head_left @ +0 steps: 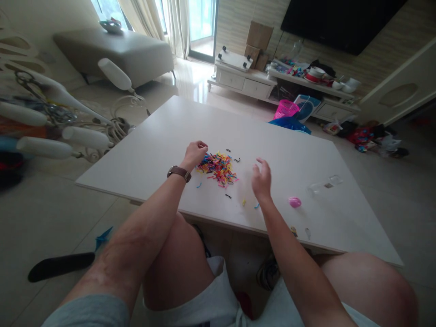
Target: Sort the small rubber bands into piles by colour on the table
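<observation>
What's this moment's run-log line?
multicolored bands: piled on white table | left hand: at pile's edge, grip unclear | right hand: right of pile, partly open | pink rounded object: right of right hand

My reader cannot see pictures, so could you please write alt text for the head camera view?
A person sits at a white table, the left grip at a heap of small colourful pieces; whether it holds one is unclear. The right grip is open, to the right of the heap, and a pink round object lies farther right.
</observation>
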Motion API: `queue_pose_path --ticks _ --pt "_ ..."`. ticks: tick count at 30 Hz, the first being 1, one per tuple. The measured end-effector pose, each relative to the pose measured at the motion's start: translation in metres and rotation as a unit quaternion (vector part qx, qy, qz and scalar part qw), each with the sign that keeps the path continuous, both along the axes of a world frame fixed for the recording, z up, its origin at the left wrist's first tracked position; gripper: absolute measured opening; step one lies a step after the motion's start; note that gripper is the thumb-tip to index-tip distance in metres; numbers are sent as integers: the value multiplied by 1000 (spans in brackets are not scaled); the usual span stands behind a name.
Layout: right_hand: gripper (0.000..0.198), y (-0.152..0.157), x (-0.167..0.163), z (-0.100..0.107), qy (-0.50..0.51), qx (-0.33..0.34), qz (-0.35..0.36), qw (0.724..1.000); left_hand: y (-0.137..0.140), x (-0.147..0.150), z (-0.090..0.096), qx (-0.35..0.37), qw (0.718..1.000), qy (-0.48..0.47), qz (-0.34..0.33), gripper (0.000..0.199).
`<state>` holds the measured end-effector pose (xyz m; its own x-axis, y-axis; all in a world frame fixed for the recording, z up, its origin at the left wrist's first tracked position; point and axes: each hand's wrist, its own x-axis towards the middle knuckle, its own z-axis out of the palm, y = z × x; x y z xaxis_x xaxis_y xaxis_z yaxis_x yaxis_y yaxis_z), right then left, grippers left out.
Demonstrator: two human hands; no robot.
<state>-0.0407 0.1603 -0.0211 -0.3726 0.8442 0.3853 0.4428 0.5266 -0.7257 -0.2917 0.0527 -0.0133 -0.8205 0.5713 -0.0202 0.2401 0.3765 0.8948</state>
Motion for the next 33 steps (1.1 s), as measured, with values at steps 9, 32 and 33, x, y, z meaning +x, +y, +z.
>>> queue_pose_path --ticks 9,32,33 --pt "72 -64 37 -58 -152 -73 -49 984 7 6 3 12 1000 3 -1 22" --pt "72 -87 -77 -40 -134 -97 70 984 9 1 -2 19 999 26 0 23" --pt "71 -96 -89 -37 -132 -89 91 983 8 1 -2 18 999 26 2 23"
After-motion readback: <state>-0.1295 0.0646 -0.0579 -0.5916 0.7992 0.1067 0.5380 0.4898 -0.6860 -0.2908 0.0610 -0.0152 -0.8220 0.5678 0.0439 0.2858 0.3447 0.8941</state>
